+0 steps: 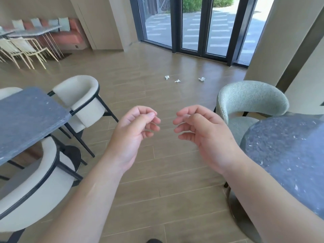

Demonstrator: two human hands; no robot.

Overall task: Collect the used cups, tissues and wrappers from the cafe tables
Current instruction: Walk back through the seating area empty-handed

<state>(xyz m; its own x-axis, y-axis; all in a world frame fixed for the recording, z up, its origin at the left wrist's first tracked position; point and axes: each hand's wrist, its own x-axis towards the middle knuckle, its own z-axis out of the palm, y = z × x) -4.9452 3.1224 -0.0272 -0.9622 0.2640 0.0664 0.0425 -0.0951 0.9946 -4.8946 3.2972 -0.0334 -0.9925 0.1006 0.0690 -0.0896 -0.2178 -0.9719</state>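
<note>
Tissues, crumpled into three small white wads, lie on the wood-plank floor [157, 172] in the middle distance, in front of the dark-framed glass doors [192, 32]: the left tissue [166, 77], the middle tissue [177, 81] and the right tissue [202, 79], spaced apart in a loose row and well away from both hands. Two bare forearms reach forward from the bottom of the view. The left hand [133, 130] and the right hand [203, 130] hover side by side above the floor, near each other but not touching, each with fingers loosely curled inward and thumb resting near the fingertips; neither hand has anything in it. To the left stands a dark blue-grey stone table [26, 120] with two cream chairs framed in black, the far cream chair [82, 100] and the near cream chair [35, 190], tucked against it. To the right is a round dark stone table [289, 155] with a pale green upholstered chair [249, 100] beside it. Far off at the upper left, a row of light wire chairs [22, 50] sits by a long table in front of a bench with orange and pale cushions.
</note>
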